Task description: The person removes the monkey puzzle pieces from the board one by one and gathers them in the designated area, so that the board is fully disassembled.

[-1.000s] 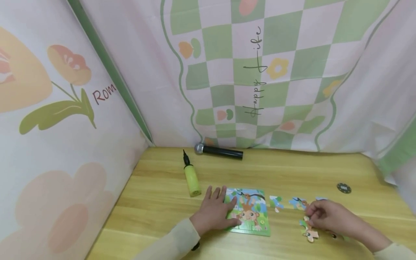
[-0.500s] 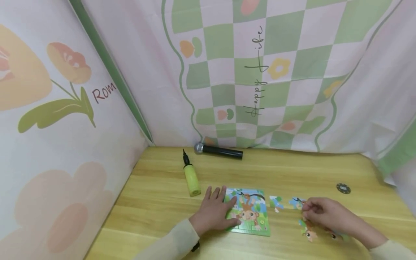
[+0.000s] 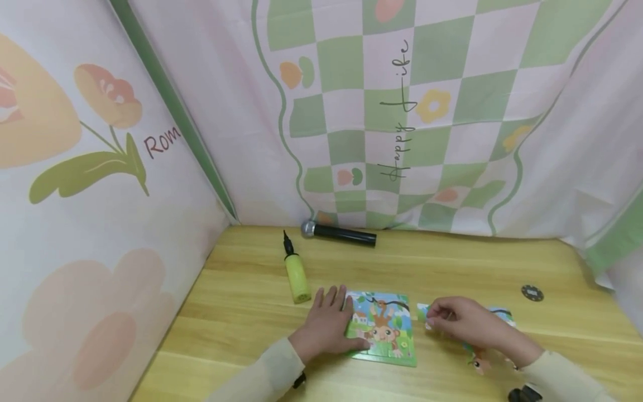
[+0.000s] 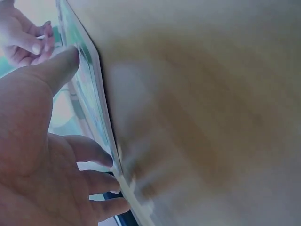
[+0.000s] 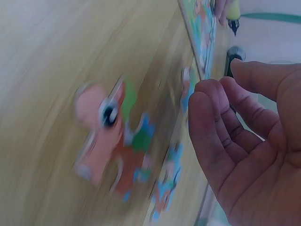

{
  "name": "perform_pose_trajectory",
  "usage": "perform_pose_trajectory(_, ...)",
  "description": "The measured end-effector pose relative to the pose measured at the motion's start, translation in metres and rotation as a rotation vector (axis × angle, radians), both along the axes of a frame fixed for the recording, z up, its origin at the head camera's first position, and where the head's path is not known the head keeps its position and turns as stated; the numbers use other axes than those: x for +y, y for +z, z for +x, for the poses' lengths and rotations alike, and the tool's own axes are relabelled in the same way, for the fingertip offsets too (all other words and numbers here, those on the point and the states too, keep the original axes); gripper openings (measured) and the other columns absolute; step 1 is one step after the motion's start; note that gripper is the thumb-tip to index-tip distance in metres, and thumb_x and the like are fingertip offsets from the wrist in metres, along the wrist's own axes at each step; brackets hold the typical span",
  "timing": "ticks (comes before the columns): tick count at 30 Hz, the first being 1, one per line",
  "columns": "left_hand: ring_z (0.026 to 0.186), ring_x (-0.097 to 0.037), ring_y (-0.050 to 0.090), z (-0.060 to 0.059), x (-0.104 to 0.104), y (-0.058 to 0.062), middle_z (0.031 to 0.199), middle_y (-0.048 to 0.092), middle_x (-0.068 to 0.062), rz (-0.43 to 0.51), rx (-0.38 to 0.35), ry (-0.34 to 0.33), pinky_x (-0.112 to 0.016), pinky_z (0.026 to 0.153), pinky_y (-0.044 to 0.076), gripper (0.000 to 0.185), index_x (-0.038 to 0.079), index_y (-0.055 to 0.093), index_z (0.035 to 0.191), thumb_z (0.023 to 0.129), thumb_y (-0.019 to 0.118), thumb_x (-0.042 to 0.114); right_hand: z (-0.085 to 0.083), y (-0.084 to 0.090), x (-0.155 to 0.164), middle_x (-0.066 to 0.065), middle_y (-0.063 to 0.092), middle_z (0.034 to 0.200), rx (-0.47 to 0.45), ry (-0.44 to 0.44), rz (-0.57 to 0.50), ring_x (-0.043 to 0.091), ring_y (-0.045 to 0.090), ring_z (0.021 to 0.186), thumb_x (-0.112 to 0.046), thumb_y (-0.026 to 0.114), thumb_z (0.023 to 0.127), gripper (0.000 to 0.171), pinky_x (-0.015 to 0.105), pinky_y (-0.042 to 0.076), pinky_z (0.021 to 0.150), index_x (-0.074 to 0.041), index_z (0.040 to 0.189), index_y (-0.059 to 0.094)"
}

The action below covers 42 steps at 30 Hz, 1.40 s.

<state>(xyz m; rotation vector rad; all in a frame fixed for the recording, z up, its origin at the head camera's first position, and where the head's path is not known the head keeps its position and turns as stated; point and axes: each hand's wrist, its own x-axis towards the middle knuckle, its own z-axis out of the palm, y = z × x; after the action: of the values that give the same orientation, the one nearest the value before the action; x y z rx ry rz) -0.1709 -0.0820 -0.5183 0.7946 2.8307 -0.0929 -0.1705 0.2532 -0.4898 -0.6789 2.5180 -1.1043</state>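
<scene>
A brown, green and blue monkey puzzle (image 3: 384, 329), green-and-white checked curtain (image 3: 392, 117), yellow-green pump (image 3: 297, 279).

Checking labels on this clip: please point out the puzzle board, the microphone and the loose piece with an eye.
Puzzle board (image 3: 384, 333), head view: the monkey's printed face.
Microphone (image 3: 344, 234), head view: the black handle.
Loose piece with an eye (image 5: 108, 137), right wrist view: pink area by the eye.
</scene>
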Motion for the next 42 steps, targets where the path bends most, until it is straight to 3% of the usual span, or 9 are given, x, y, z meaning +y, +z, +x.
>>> perform_pose_trajectory(5, 0.152, -0.036, 0.013, 0.001, -0.004, 0.005, 0.167, 0.014, -0.014, -0.002, 0.001, -0.008, -0.057, 0.119, 0.008, 0.109, 0.013, 0.033, 0.160, 0.082, 0.038, 0.090, -0.002, 0.001, -0.020, 0.001, 0.067, 0.092, -0.030, 0.044, -0.034, 0.014, 0.063, 0.079, -0.027, 0.065, 0.101, 0.018, 0.029, 0.054, 0.065, -0.010, 0.105, 0.070)
perform_pose_trajectory(12, 0.152, -0.034, 0.014, 0.001, -0.006, 0.005, 0.167, 0.016, -0.013, -0.010, -0.024, 0.003, -0.056, 0.120, 0.006, 0.106, 0.014, 0.032, 0.160, 0.084, 0.039, 0.088, -0.009, 0.000, -0.056, -0.004, 0.067, 0.094, -0.003, 0.080, -0.027, 0.011, 0.062, 0.083, -0.027, 0.063, 0.103, 0.021, 0.029, 0.053, 0.068, -0.009, 0.112, 0.070)
perform_pose_trajectory(19, 0.151, -0.036, 0.016, 0.002, -0.007, 0.004, 0.166, 0.019, -0.014, -0.018, 0.000, -0.011, -0.058, 0.119, 0.009, 0.107, 0.013, 0.034, 0.159, 0.084, 0.039, 0.088, -0.017, -0.008, -0.085, 0.000, 0.069, 0.092, -0.043, 0.155, -0.079, 0.016, 0.066, 0.076, -0.021, 0.063, 0.103, 0.030, 0.029, 0.055, 0.068, 0.003, 0.121, 0.067)
perform_pose_trajectory(25, 0.151, -0.036, 0.017, 0.003, -0.006, 0.006, 0.166, 0.020, -0.014, -0.021, 0.004, -0.009, -0.058, 0.119, 0.010, 0.106, 0.012, 0.035, 0.159, 0.084, 0.041, 0.087, -0.018, -0.012, -0.102, -0.004, 0.070, 0.090, -0.049, 0.161, -0.042, 0.012, 0.065, 0.072, -0.018, 0.065, 0.101, 0.035, 0.029, 0.055, 0.070, 0.006, 0.125, 0.065)
perform_pose_trajectory(29, 0.152, -0.036, 0.015, 0.002, -0.006, 0.008, 0.166, 0.020, -0.014, -0.035, 0.004, 0.000, -0.057, 0.119, 0.010, 0.107, 0.013, 0.036, 0.159, 0.083, 0.041, 0.088, -0.019, -0.015, -0.113, -0.005, 0.068, 0.081, -0.038, 0.151, -0.024, 0.012, 0.063, 0.062, -0.020, 0.067, 0.100, 0.037, 0.030, 0.054, 0.064, 0.005, 0.127, 0.065)
perform_pose_trajectory(35, 0.152, -0.035, 0.012, 0.000, -0.008, 0.005, 0.166, 0.018, -0.014, -0.044, -0.006, -0.001, -0.057, 0.120, 0.010, 0.108, 0.015, 0.036, 0.159, 0.081, 0.039, 0.091, -0.019, -0.017, -0.125, 0.000, 0.068, 0.072, -0.119, 0.139, -0.060, 0.017, 0.058, 0.043, -0.017, 0.061, 0.103, 0.033, 0.032, 0.053, 0.046, 0.005, 0.128, 0.065)
perform_pose_trajectory(37, 0.152, -0.035, 0.012, -0.001, -0.009, 0.004, 0.166, 0.018, -0.014, -0.038, 0.001, -0.002, -0.057, 0.119, 0.010, 0.108, 0.016, 0.036, 0.159, 0.081, 0.038, 0.091, -0.018, -0.016, -0.128, 0.000, 0.068, 0.073, -0.096, 0.125, -0.052, 0.015, 0.057, 0.043, -0.015, 0.059, 0.104, 0.030, 0.031, 0.052, 0.046, 0.004, 0.124, 0.067)
perform_pose_trajectory(42, 0.152, -0.036, 0.014, -0.001, -0.009, 0.004, 0.166, 0.020, -0.015, -0.034, 0.033, -0.002, -0.058, 0.119, 0.011, 0.107, 0.018, 0.038, 0.158, 0.080, 0.039, 0.092, -0.017, -0.013, -0.132, -0.005, 0.068, 0.087, 0.025, 0.099, -0.009, 0.009, 0.061, 0.063, -0.013, 0.063, 0.101, 0.020, 0.030, 0.055, 0.063, 0.000, 0.112, 0.072)
